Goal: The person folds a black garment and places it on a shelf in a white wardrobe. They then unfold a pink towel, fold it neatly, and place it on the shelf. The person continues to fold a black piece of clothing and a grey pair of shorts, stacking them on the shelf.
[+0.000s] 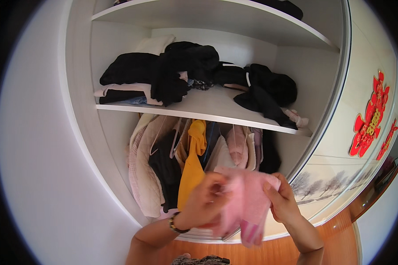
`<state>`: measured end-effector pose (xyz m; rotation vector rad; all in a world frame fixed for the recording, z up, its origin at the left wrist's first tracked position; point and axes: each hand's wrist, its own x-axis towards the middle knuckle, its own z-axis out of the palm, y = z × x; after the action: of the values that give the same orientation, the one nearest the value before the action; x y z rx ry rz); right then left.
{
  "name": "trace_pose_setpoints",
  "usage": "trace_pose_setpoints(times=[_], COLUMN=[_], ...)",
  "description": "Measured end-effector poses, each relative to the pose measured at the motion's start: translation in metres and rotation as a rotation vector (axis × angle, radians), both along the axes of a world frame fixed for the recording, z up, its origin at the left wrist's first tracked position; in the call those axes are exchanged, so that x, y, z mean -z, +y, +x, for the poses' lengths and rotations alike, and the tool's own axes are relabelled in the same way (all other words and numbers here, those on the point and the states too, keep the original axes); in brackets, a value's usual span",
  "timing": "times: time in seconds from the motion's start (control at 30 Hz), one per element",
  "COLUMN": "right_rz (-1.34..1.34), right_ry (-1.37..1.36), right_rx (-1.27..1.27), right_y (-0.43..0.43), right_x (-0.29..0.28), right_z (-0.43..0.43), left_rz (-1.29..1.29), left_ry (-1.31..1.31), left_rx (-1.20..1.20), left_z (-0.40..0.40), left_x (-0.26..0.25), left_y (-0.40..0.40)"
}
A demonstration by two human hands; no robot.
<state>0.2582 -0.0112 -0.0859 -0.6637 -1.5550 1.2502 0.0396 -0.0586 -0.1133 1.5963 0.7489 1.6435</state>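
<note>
A pink cloth item (252, 195), perhaps a small garment or towel, hangs between my two hands in front of the wardrobe. Its lower end carries a darker magenta patch, and motion blurs its left part. My right hand (283, 200) pinches its upper right corner between thumb and fingers. On the other side my left hand (204, 198), blurred and with a beaded bracelet at the wrist, holds the cloth's left part; its fingertips are partly hidden. Behind the cloth hang clothes on hangers, among them a yellow garment (192, 165).
Black folded clothes (132, 69) lie piled on the left of the middle shelf (205, 102), with more black clothes (272, 86) on the right. A sliding door (331, 142) with red paper decorations (371, 119) stands at the right. Wooden flooring (278, 253) shows below.
</note>
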Motion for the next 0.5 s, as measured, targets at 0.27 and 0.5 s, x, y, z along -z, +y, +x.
trace_pose_setpoints(times=[0.27, 0.5], right_rz=[0.195, -0.07], right_ry=[0.251, 0.342], right_rx=[0.11, -0.122], right_y=[0.032, 0.154], right_x=[-0.088, -0.162], right_z=[-0.075, -0.108], left_rz=[0.617, 0.767], left_ry=[0.42, 0.349], left_rx=[-0.059, -0.483], left_z=[-0.015, -0.104], left_x=[-0.082, -0.19], left_y=[0.041, 0.113])
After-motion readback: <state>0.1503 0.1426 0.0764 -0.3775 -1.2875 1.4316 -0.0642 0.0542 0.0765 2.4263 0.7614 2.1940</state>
